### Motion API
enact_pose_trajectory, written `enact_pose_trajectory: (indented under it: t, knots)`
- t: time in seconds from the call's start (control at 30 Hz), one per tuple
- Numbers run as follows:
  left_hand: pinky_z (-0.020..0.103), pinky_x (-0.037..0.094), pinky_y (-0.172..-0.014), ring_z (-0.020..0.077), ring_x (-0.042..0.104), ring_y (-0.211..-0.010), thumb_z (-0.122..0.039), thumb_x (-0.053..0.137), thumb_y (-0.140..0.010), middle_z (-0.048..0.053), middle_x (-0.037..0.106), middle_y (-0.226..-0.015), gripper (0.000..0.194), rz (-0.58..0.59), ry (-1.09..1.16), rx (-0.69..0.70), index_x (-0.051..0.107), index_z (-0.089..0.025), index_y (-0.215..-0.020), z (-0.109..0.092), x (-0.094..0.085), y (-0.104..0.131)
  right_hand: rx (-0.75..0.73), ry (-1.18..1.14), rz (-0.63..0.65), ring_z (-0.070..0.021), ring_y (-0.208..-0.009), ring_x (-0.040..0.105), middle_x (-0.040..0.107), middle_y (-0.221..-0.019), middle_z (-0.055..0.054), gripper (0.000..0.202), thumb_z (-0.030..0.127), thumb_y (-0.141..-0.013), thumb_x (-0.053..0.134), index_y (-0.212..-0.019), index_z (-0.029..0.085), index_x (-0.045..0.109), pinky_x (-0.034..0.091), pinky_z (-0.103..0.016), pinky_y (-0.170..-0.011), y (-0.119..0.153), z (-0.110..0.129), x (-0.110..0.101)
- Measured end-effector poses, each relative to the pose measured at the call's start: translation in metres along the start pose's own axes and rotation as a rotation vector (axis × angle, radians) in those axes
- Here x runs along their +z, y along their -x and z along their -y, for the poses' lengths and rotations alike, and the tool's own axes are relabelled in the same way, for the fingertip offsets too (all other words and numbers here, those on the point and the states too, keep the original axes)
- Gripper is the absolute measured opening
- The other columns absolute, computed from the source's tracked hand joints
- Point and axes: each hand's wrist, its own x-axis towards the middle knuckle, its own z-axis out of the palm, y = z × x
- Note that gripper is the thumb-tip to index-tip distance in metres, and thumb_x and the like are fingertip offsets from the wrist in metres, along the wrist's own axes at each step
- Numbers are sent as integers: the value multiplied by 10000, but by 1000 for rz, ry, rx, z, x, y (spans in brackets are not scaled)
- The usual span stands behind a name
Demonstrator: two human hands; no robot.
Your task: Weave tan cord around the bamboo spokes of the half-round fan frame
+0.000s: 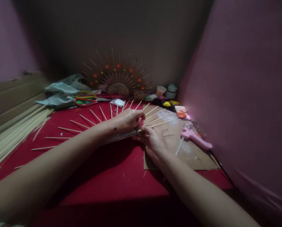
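Note:
A half-round frame of thin wooden sticks (87, 119) fans out above the red tabletop, its pale base strip (118, 137) partly hidden by my left forearm. My left hand (131, 118) lies over the frame's right part, fingers curled in a pinch; what they hold, if anything, is too small to make out. Below and to the right, my right hand (153, 139) grips the right end of the base, thumb on top and fingers underneath. A small brown piece, perhaps twine, shows between the hands.
A pink glue gun (196, 138) rests on a cardboard sheet (190, 159) at right. Loose sticks (20, 137) lie left. Behind are scissors (85, 100), light blue cloth (60, 93), a decorated stick fan (118, 71), a twine roll (118, 89), small jars (171, 91) and colored packets (181, 112).

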Motion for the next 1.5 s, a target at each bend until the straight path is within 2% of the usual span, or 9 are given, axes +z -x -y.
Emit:
enact_pose_trajectory:
  t: [0.27,0.6,0.8,1.0,1.2,1.37,1.5]
  knots:
    - [231,354,-562,119,530,-596,-145,461,-768,27,625,-690,283,-34,-57,7,627,-169,-996,5,3,1,46,-55,-15,-124,-462,580,583,-468,5,70,117,-652,533,-593,150,517,557,-310,-560,-1,4,-3]
    - [237,363,-557,126,537,-597,-154,469,-773,39,635,-689,251,-80,-59,16,658,-163,-938,9,5,2,115,40,36,-141,-489,607,598,-536,-16,42,151,-674,557,-638,131,564,535,-279,-519,1,5,-2]
    - [229,395,-599,126,571,-636,-173,472,-780,47,664,-710,223,-21,-29,60,680,-151,-858,16,6,1,70,31,66,-141,-485,609,602,-527,2,44,129,-673,559,-652,152,528,535,-283,-520,-1,2,-4]
    - [232,414,-684,129,571,-719,-165,476,-790,54,653,-795,212,77,-41,120,684,-145,-823,14,-4,4,61,36,81,-138,-508,615,621,-550,-10,49,112,-651,562,-636,148,532,539,-276,-530,-2,0,-5]
    - [234,414,-729,128,558,-775,-179,480,-805,55,613,-899,195,99,-2,149,674,-158,-811,10,-11,10,48,44,71,-137,-501,612,626,-560,-13,65,131,-634,588,-656,149,530,531,-269,-519,-1,-1,-5]
    - [240,411,-704,130,539,-759,-138,483,-765,62,591,-881,136,75,-15,145,618,-135,-747,11,-5,11,49,38,67,-137,-507,610,627,-552,-15,81,149,-623,600,-656,153,526,532,-265,-514,-2,-2,-5]
    - [231,410,-644,123,534,-725,-147,458,-757,67,582,-911,137,43,-14,192,590,-141,-788,15,2,11,53,36,80,-125,-488,595,622,-539,-14,42,136,-629,586,-636,144,546,522,-246,-500,-2,-2,-6]
